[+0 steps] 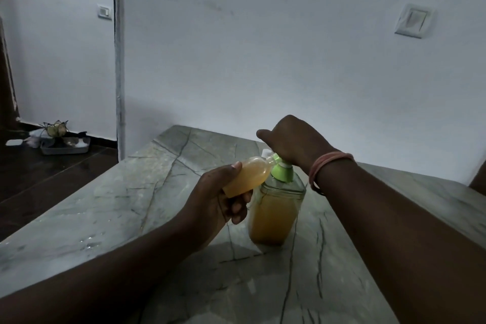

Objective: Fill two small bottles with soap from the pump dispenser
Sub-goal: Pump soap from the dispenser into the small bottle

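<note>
While the left hand (221,197) grips the small clear plastic bottle of amber soap (249,175) by its base | long axis tilted up-right, mouth at the green pump spout (274,158) | right hand (292,141) curled over the pump head of the clear amber-filled dispenser (276,213) on the grey marble counter (105,205).

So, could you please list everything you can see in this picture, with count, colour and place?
small bottle: one, clear with amber soap, tilted, mouth at the pump nozzle, in the left hand's grip
pump dispenser: one, clear with amber soap and green pump top, standing on the counter
counter: one, grey-green veined stone, fills the foreground
wall switches: two, white, one on the right wall, one far left
tray: one, grey, holding odds and ends, on the dark floor at left
bangles: a few, pink-orange, on the right wrist
left hand: one, holds the small bottle
right hand: one, rests on the pump top
</note>
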Motion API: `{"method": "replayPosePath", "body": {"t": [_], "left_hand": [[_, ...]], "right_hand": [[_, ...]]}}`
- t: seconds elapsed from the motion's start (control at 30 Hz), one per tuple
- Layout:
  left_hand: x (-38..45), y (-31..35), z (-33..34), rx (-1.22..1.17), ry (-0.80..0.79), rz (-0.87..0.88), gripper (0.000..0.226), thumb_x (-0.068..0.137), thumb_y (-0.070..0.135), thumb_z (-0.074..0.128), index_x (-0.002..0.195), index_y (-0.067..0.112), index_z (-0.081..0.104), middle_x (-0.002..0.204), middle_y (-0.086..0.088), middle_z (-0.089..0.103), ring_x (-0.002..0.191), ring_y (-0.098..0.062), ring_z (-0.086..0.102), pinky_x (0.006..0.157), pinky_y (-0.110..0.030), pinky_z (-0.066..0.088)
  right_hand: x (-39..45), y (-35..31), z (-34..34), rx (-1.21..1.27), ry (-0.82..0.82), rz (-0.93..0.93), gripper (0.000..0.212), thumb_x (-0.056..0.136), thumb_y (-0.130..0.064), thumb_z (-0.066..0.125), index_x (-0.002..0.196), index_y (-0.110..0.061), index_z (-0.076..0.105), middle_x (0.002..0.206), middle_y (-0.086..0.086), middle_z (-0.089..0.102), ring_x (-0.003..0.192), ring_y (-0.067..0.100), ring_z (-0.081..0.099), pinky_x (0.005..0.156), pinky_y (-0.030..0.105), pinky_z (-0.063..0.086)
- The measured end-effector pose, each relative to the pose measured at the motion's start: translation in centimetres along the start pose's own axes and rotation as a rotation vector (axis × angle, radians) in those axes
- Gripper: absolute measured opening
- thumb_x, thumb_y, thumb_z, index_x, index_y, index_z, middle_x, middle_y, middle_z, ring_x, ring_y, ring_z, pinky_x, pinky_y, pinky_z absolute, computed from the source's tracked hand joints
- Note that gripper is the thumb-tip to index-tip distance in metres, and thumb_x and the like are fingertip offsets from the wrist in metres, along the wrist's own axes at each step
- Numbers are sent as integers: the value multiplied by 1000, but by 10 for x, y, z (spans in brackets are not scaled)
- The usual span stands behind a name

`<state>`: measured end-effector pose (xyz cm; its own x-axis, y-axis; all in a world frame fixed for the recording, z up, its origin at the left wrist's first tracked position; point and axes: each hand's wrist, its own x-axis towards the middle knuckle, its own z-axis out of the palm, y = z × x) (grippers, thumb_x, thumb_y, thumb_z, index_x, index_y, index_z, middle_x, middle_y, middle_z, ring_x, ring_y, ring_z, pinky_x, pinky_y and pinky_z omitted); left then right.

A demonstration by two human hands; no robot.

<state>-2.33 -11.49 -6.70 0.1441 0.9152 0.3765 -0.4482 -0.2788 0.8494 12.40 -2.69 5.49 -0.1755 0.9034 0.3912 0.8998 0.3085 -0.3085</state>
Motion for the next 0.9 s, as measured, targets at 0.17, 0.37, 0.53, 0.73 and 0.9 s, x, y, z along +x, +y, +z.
{"method": "replayPosePath", "body": {"t": [0.17, 0.37, 0.53, 0.73, 0.9], "left_hand": [[-1, 2, 3, 8, 19, -5, 42, 92, 40, 56, 99, -1, 61, 71, -12, 57, 50, -14, 48, 44, -26, 42], [0, 2, 2, 8, 17, -7, 38, 93, 40, 57, 93, 3, 65, 73, -13, 57, 51, -14, 48, 45, -26, 42], [0, 0, 2, 8, 21, -13, 38, 93, 39, 55, 95, 2, 64, 71, -12, 57, 50, -14, 48, 44, -26, 41], [-2, 4, 4, 24, 12, 5, 38, 94, 39, 54, 93, 3, 64, 72, -13, 56, 51, -15, 49, 45, -27, 43], [1, 2, 3, 14, -6, 18, 33, 96, 37, 53, 84, 13, 72, 72, -13, 57, 51, -15, 49, 45, -27, 43]], "right_hand": [[-1, -10, -9, -149, -25, -42, 39, 89, -46, 54, 64, -17, 48, 65, 2, 52, 66, 25, 55, 58, 30, 38], [3, -7, -5, -86, 42, -56, 42, 87, -46, 55, 61, -15, 47, 60, 3, 52, 58, 23, 52, 52, 30, 34], [0, -2, -2, -60, -25, -24, 42, 88, -44, 55, 59, -15, 47, 60, 3, 52, 57, 22, 51, 53, 30, 33], [3, -12, -15, -250, 48, -113, 40, 88, -50, 54, 63, -21, 43, 64, -1, 48, 65, 23, 53, 59, 30, 37], [0, -2, -1, -54, 67, -22, 44, 87, -42, 53, 55, -14, 43, 55, 4, 48, 52, 22, 47, 49, 29, 28]]}}
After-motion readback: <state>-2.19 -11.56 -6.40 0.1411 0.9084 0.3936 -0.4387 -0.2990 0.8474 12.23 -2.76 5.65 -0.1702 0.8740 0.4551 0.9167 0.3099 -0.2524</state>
